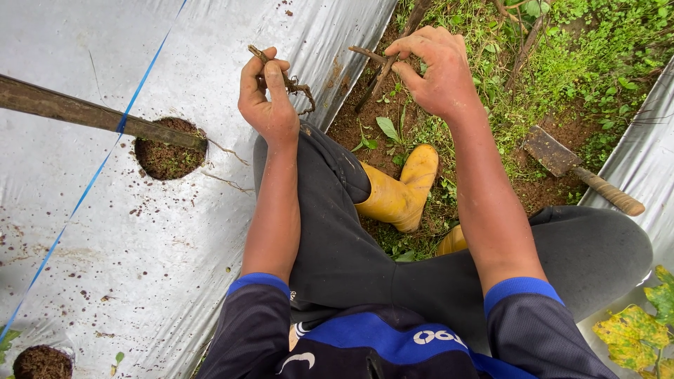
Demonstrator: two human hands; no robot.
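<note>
From left to right: a wooden stake [91,114] slants across the silver mulch sheet [140,267] into a soil-filled hole [165,158], and a blue line [84,193] runs across the sheet. My left hand [267,98] is closed around a rooted twig [291,85] above my dark-trousered knee, while my right hand [435,70] pinches a second twig [375,70] between thumb and fingertips over the bare soil of the furrow. Below the hands a yellow boot [400,193] rests on the weedy ground, and at far right a hoe [572,168] lies beside the next sheet.
</note>
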